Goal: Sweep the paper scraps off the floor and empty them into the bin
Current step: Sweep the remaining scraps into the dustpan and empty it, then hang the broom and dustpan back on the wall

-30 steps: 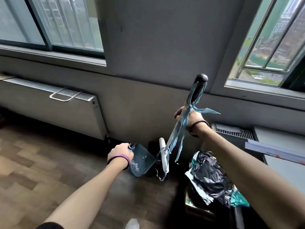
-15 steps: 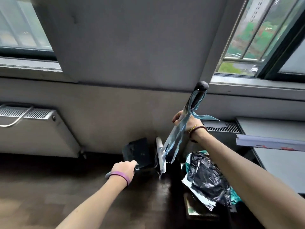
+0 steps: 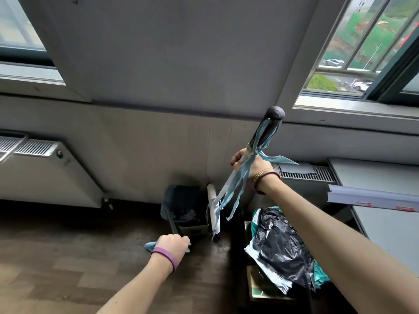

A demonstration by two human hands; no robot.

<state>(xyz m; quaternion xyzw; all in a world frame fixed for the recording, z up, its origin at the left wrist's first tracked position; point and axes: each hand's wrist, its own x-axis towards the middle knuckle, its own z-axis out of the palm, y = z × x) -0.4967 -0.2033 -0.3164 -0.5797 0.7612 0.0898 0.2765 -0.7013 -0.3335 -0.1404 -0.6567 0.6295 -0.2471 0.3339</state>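
Note:
My left hand point(image 3: 173, 244) is shut on the long handle of a dark blue dustpan point(image 3: 181, 198). The pan is tipped up against the wall, its mouth over a small dark bin point(image 3: 192, 228). White paper scraps point(image 3: 188, 215) show at the pan's lower edge, just above the bin. My right hand point(image 3: 251, 165) grips the broom point(image 3: 267, 132) high on its handle, just below the dark knob, where pale blue ribbons are tied. The broom leans down to the left, and its white lower part point(image 3: 213, 207) stands beside the bin.
A black plastic bag point(image 3: 278, 248) lies on a box to the right of the bin. A white radiator point(image 3: 45, 173) lines the wall at left. A grey cabinet point(image 3: 385, 223) and a floor vent point(image 3: 306, 175) stand at right. Wood floor lies in front.
The dustpan has swung from hanging beside the broom to upright against the wall over the bin. My left hand has dropped lower. The right hand and broom have hardly moved.

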